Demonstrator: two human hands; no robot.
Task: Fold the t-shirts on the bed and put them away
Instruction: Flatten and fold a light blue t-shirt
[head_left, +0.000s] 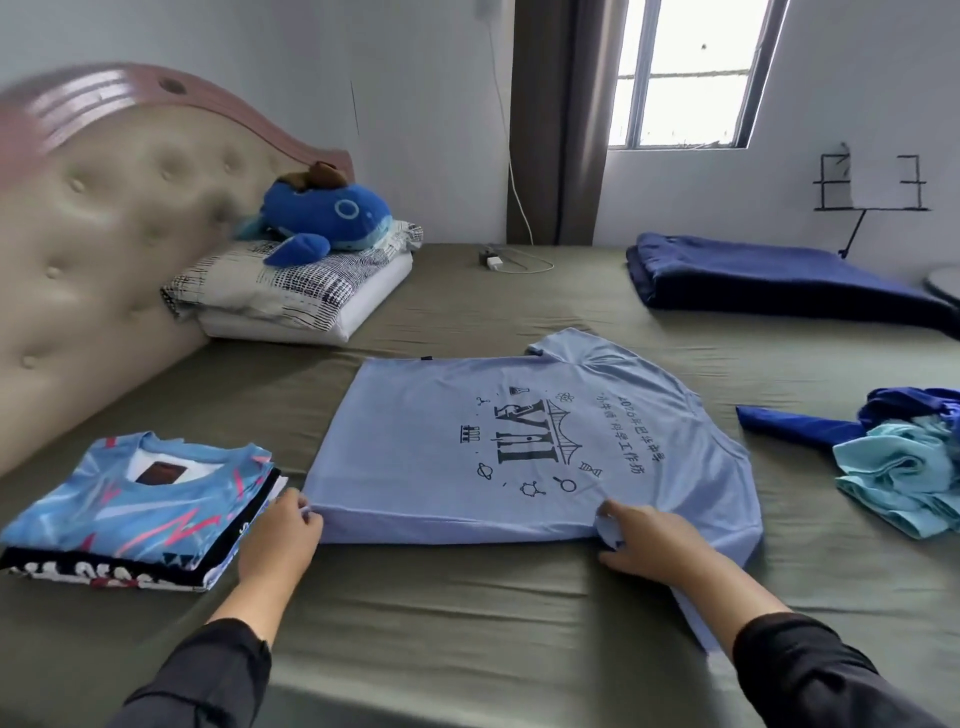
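A light blue t-shirt (519, 441) with a dark printed graphic is seen spread flat on the olive-green bed sheet (467, 613), near the middle of the bed, with its near edge folded over into a thick doubled hem. The left corner of that fold is pinched by the left hand (280, 535), thumb and fingertips closed narrowly on the cloth. Further right along the same edge, a bunch of fabric is gripped by the right hand (649, 540), its fingers curled round the cloth; what lies under the palm is hidden. Part of the shirt is covered by the right forearm, and a strip of it runs on beneath the dark sleeve (810, 670), so its full outline cannot be made out. Just to the left of the left hand, a stack of folded t-shirts (135, 509) is placed, a blue and pink patterned one on top; the lower ones show only as edges and cannot be counted with certainty. At the right, a crumpled heap of unfolded shirts (904, 467), royal blue and pale turquoise, is cut off by the frame edge. Further back, a folded navy blanket (769, 280) is laid by the wall, also partly cut off. A blue plush whale (327, 218) is rested on a patterned pillow (291, 291) against the blurred, tufted headboard (104, 234). A white charger (493, 260) with its cable lies near the curtain.
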